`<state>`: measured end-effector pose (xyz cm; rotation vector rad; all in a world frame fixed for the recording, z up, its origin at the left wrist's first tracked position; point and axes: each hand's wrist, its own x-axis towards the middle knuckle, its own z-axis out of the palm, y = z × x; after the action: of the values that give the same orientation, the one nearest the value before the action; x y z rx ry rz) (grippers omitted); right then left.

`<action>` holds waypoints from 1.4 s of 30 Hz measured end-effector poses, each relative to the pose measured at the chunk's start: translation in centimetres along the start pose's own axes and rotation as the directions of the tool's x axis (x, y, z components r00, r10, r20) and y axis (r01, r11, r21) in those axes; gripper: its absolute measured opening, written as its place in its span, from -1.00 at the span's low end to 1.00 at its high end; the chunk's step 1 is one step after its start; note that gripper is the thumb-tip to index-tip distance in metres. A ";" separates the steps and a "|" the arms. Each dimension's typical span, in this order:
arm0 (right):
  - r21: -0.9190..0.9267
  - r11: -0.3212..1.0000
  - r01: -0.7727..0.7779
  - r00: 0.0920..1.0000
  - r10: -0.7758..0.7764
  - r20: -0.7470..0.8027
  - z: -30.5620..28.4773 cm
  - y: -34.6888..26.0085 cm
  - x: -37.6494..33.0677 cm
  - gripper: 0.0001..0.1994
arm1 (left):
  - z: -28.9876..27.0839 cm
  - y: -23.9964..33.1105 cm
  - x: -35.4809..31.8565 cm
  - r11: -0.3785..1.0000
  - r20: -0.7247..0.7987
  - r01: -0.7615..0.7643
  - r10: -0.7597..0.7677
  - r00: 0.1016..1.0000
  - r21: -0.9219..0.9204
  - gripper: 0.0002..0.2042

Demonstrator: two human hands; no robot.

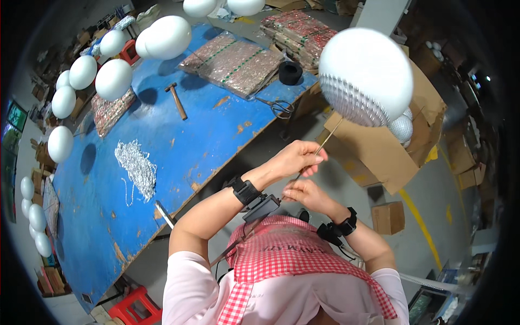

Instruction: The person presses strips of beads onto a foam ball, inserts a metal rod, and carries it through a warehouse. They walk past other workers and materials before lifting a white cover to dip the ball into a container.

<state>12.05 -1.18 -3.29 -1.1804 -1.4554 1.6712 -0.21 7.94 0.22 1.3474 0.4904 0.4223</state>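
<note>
A thin rod (pixel 334 130) slants up and to the right from my hands to a large white ball (pixel 374 65). Rows of silver beads (pixel 352 103) cover the lower part of this ball; its upper part is smooth and bare. My left hand (pixel 298 160) is closed around the rod, nearer the ball. Below it, my right hand (pixel 307 195) pinches the rod's lower end close to my apron. On the blue table (pixel 216 141) to my left lies a heap of silver bead strands (pixel 138 170).
A hammer (pixel 177 103), scissors (pixel 277 107), a black tape roll (pixel 290 73) and a wrapped flat bundle (pixel 233 62) lie on the table. Several white balls (pixel 114 79) stand along its far side. Right, an opened cardboard box (pixel 374 151) holds beaded balls (pixel 402 130). A red stool (pixel 135 306) stands lower left.
</note>
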 end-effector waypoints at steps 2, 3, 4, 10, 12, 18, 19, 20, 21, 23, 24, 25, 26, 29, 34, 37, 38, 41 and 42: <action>-0.524 0.852 0.015 0.980 0.091 0.177 -1.7 -0.6 -0.3 -0.79 | -0.3 -1.3 0.0 0.991 0.026 0.128 -0.127 0.992 -0.048 -0.89; -0.526 0.850 0.014 0.983 0.085 0.162 -2.7 -0.9 -0.7 -0.79 | -0.5 -2.2 -0.3 0.989 0.036 0.133 -0.131 0.991 -0.068 -0.91; -0.506 0.862 -0.038 0.988 0.107 0.107 -3.6 -1.1 -1.3 -0.78 | -0.6 -3.4 -0.7 0.989 0.051 0.117 -0.113 0.992 -0.092 -0.91; -0.246 0.951 -0.186 0.937 0.097 -0.335 -5.1 -0.9 -3.7 -0.73 | -0.5 -4.3 -3.2 0.965 -0.024 0.183 -0.182 0.983 0.188 -0.90; -0.078 0.997 0.023 0.902 -0.054 -0.428 -4.2 -0.7 -3.4 -0.70 | -0.3 -4.4 -4.4 0.949 0.017 0.211 -0.221 0.975 0.232 -0.89; 0.093 0.988 0.125 0.885 -0.068 -0.461 -1.4 0.2 -3.1 -0.73 | 0.2 -4.3 -6.3 0.895 -0.009 0.326 -0.339 0.941 0.304 -0.83; 0.120 0.984 0.133 0.873 -0.059 -0.484 -1.0 0.6 -3.0 -0.76 | 0.3 -4.4 -6.5 0.893 -0.012 0.328 -0.341 0.940 0.309 -0.83; 0.118 0.983 0.140 0.859 -0.061 -0.508 -0.5 1.1 -3.0 -0.76 | 0.3 -4.4 -6.7 0.891 -0.012 0.328 -0.341 0.940 0.314 -0.82; 0.154 0.975 0.162 0.862 -0.064 -0.503 0.0 1.6 -3.1 -0.77 | 0.3 -4.5 -7.0 0.890 0.015 0.317 -0.341 0.940 0.329 -0.82; 0.201 0.967 0.154 0.864 -0.033 -0.503 0.9 1.2 -4.0 -0.80 | 0.6 -4.8 -6.6 0.916 -0.020 0.232 -0.239 0.971 0.327 -0.78; 0.045 0.976 0.215 0.839 -0.161 -0.519 1.4 2.9 -3.4 -0.83 | 0.8 -5.0 -6.3 0.928 -0.025 0.185 -0.187 0.982 0.323 -0.76; 0.010 0.980 0.199 0.878 -0.174 -0.446 1.8 1.9 -3.9 -0.85 | 1.5 -4.8 -5.7 0.938 -0.085 0.187 -0.170 0.982 0.292 -0.76; 0.075 0.966 0.248 0.876 -0.191 -0.443 2.7 2.4 -3.5 -0.85 | 2.0 -4.1 -5.6 0.946 -0.144 0.188 -0.154 0.978 0.263 -0.77; -0.152 0.953 0.264 0.911 -0.298 -0.287 1.7 2.2 -4.3 -0.82 | 2.1 -4.3 -5.8 0.935 -0.127 0.278 -0.255 0.959 0.219 -0.85; -0.605 0.791 -0.086 0.964 -0.086 -0.250 -0.2 1.0 -11.3 -0.80 | 4.6 -3.8 -5.5 0.927 -0.190 0.298 -0.257 0.947 0.229 -0.83; -0.511 0.857 -0.073 0.898 -0.167 -0.407 -3.1 2.5 -18.1 -0.79 | 5.7 -3.5 -5.9 0.904 -0.202 0.372 -0.333 0.921 0.209 -0.78; -0.432 0.901 -0.039 0.819 -0.219 -0.531 -4.4 3.3 -20.9 -0.80 | 6.8 -2.6 -5.7 0.884 -0.220 0.412 -0.366 0.904 0.220 -0.74; -0.144 0.980 0.137 0.571 -0.197 -0.797 -9.2 6.5 -31.1 -0.78 | 11.3 -0.6 -5.3 0.937 -0.180 0.317 -0.290 0.940 0.148 -0.75; -0.019 0.953 0.303 0.413 -0.149 -0.898 -10.1 7.8 -35.4 -0.78 | 11.5 -1.5 -5.6 0.947 -0.216 0.287 -0.254 0.943 0.141 -0.76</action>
<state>36.44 -29.83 -2.87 -1.3749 -0.7057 0.6632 1.70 -4.79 0.97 1.3845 0.8821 0.2894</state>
